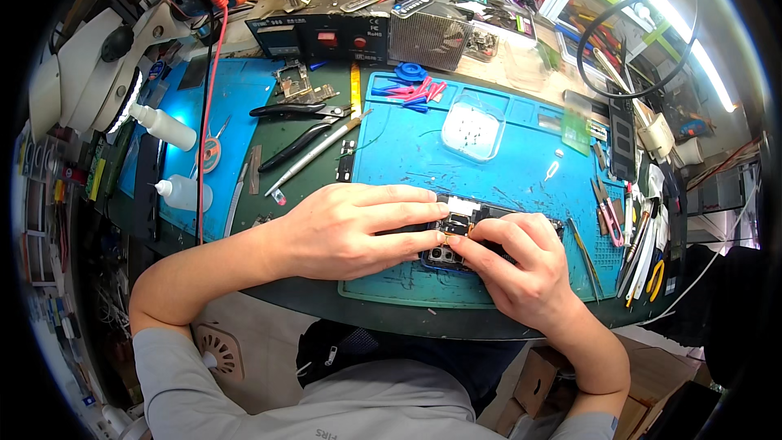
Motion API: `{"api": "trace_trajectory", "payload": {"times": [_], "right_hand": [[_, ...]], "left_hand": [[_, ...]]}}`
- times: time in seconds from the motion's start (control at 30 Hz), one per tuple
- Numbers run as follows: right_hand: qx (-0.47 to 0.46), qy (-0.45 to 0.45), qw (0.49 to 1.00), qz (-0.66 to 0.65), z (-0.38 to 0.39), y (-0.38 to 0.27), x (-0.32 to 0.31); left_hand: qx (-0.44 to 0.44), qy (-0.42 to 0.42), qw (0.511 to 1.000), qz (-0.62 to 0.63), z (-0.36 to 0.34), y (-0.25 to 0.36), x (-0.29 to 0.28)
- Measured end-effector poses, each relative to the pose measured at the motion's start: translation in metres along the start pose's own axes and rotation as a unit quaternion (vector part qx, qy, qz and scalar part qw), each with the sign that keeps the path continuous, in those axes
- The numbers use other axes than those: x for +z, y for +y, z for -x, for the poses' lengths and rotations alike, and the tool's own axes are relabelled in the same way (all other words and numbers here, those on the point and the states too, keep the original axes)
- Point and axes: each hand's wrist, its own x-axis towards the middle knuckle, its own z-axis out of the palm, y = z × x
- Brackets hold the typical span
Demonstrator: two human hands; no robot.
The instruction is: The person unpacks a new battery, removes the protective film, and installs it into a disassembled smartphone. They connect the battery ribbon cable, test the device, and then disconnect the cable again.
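Note:
An opened smartphone (461,209) lies on the blue repair mat (391,171), its inner parts and camera lenses bare. My left hand (354,226) reaches over its left end, fingers stretched out and lying flat, the fingertips pressing on the parts inside. From the right, my right hand (521,265) bends over the phone with thumb and fingers pinched together at the same spot, close to the left fingertips. Whatever is between the right fingertips is hidden or too small to name. Both hands cover much of the phone.
Behind the phone stands a clear plastic dish (473,129) of tiny screws. Tweezers (585,257), pink-handled scissors (609,212) and several tools lie at right. Cutting pliers (300,109) and a pen-like knife (318,148) lie at left, near a white bottle (186,194) and a microscope (90,73).

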Motion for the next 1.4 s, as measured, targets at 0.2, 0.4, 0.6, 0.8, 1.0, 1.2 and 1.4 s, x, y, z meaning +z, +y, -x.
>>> {"api": "trace_trajectory", "payload": {"times": [0.2, 0.4, 0.6, 0.8, 1.0, 1.2, 1.4], "right_hand": [[-0.004, -0.002, 1.0, 0.004, 0.0, -0.001, -0.001], [0.002, -0.001, 1.0, -0.008, 0.0, 0.001, 0.0], [0.0, -0.002, 1.0, -0.008, 0.0, 0.001, 0.0], [-0.005, -0.006, 1.0, 0.001, 0.0, 0.001, 0.0], [-0.002, 0.0, 1.0, -0.007, 0.001, 0.001, 0.002], [-0.01, 0.009, 1.0, 0.001, 0.001, -0.001, 0.0], [0.125, 0.078, 0.978, -0.145, 0.007, 0.006, -0.013]], "left_hand": [[0.002, 0.001, 1.0, -0.006, -0.001, 0.001, -0.001], [0.003, 0.012, 1.0, -0.009, -0.001, 0.0, 0.001], [0.006, 0.013, 1.0, -0.012, -0.001, 0.0, 0.0], [0.004, 0.013, 1.0, -0.013, -0.002, 0.001, 0.0], [0.0, 0.019, 1.0, -0.012, -0.002, 0.003, 0.001], [-0.003, 0.018, 1.0, -0.003, -0.001, 0.004, 0.0], [-0.009, 0.001, 1.0, -0.004, -0.006, 0.007, -0.006]]}}
